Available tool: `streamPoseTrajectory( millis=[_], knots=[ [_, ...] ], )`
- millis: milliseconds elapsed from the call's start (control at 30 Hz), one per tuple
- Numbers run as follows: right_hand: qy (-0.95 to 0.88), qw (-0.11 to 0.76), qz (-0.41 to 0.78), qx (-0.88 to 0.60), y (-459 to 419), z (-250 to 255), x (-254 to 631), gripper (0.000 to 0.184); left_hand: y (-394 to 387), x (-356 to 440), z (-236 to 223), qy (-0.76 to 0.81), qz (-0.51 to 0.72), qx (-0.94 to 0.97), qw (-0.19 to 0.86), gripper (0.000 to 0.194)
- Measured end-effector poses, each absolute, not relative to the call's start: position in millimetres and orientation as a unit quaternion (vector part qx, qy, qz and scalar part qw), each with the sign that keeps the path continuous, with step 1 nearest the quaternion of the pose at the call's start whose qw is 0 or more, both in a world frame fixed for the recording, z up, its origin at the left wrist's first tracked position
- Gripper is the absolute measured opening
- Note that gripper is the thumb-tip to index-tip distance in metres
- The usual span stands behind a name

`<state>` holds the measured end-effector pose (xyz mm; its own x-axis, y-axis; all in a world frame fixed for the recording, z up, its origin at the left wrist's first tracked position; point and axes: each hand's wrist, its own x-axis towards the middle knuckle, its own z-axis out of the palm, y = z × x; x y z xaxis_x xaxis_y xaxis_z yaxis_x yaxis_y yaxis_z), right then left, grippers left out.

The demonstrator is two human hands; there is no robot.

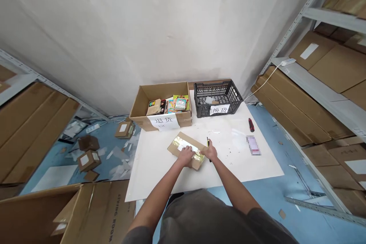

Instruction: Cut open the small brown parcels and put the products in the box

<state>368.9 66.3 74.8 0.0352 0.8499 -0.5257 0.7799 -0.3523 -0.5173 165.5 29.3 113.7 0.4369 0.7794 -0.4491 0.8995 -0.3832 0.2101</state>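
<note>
Grey shirt (208, 217) is filling the near edge, w/ both bare forearms reaching fwd over the white counter (151, 164). Parcel (188, 145) is lying askew there, mid-front; L hand (186, 155) is resting on it, fingers over tape/label, tho can't tell if it's gripping the edge too. R hand (211, 151) is gripping a slim black-&-yellow tool (208, 143), prob. a cutter, at the parcel's R end. Best imo: be pressing the parcel flat, holding L fingers well off the tool's line, working shallow w/ light strokes.
</note>
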Motion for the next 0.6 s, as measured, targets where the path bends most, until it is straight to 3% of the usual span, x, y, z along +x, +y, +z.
streamPoseTrajectory(
  millis=[167,400,600],
  knots=[
    [-0.579,0.032,0.394,-0.713,77.3,81.1,363.4,0.118,17.5,169.8,118.9,0.556,-0.102,0.792,0.233,0.084],
    [-0.595,0.062,0.4,-0.694,80.3,80.6,364.5,0.097,9.9,178.4,111.2,0.595,-0.099,0.766,0.224,0.092],
    [-0.583,0.137,0.473,-0.646,35.4,72.6,400.5,0.043,26.1,185.9,106.5,0.591,-0.154,0.755,0.239,0.105]
  ],
)
